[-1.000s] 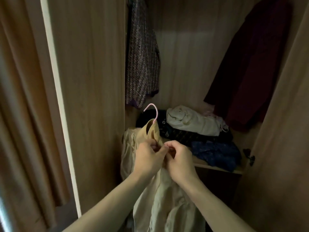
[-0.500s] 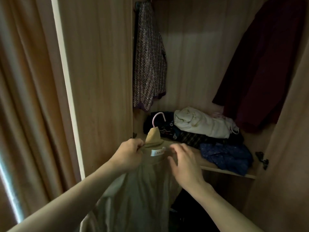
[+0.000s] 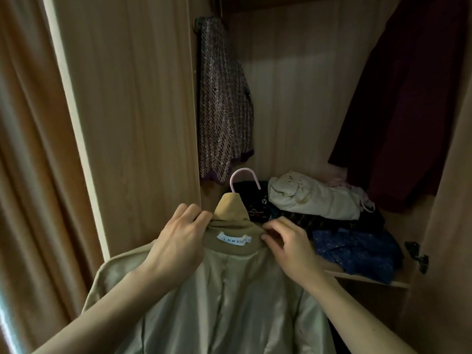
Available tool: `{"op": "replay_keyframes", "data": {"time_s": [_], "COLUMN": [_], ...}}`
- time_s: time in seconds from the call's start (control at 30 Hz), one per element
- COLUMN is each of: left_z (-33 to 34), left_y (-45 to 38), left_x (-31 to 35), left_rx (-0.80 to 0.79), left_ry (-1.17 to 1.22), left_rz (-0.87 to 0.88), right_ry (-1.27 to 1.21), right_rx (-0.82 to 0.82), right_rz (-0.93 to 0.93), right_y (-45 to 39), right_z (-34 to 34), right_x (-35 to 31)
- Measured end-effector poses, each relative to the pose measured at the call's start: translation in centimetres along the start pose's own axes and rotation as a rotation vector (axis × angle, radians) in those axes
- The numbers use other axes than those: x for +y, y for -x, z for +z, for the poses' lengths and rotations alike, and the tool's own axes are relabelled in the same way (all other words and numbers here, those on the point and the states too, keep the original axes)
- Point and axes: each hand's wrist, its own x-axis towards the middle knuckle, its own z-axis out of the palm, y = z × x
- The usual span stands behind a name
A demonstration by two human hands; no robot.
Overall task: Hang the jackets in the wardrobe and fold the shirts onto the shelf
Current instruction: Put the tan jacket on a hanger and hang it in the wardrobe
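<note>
A curtain (image 3: 30, 149) is hanging at the far left, just beside the open left door (image 3: 127, 111) of the wardrobe (image 3: 293, 98). The left hand (image 3: 178, 241) is gripping the left side of the collar (image 3: 229, 226) of the beige jacket (image 3: 229, 302), with its fingers (image 3: 194, 213) curling over the collar edge. The jacket is hanging in front of the wardrobe opening, lining toward the camera, with a white label (image 3: 233, 238) showing below the collar. The pink hook of a hanger (image 3: 244, 178) is protruding above the collar; the rest of the hanger is hidden inside the jacket. Behind it, a tweed jacket (image 3: 222, 103) is hanging at the left of the wardrobe interior. The right hand (image 3: 288, 241) is touching the right side of the collar, with its fingertips (image 3: 267, 236) bending narrowly onto the fabric; whether they are pinching it cannot be told. On the shelf (image 3: 367, 281), a pile of clothes is lying: a cream garment (image 3: 314, 198) on top of dark garments (image 3: 293, 215), with a blue shirt (image 3: 357, 251) at the front right. A dark red coat (image 3: 408, 98) is hanging at the right, beside the right door (image 3: 449, 226).
</note>
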Motion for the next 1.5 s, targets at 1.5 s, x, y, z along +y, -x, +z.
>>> {"op": "replay_keyframes", "data": {"time_s": [1.5], "left_z": [-0.7], "left_y": [-42.0], "left_x": [-8.9], "left_rx": [0.667], "left_ry": [-0.467], "left_rz": [0.358], "right_ry": [-0.050], "right_rx": [0.750], "right_rz": [-0.477], "right_y": [-46.4], "right_z": [-7.0], "right_x": [14.3]}}
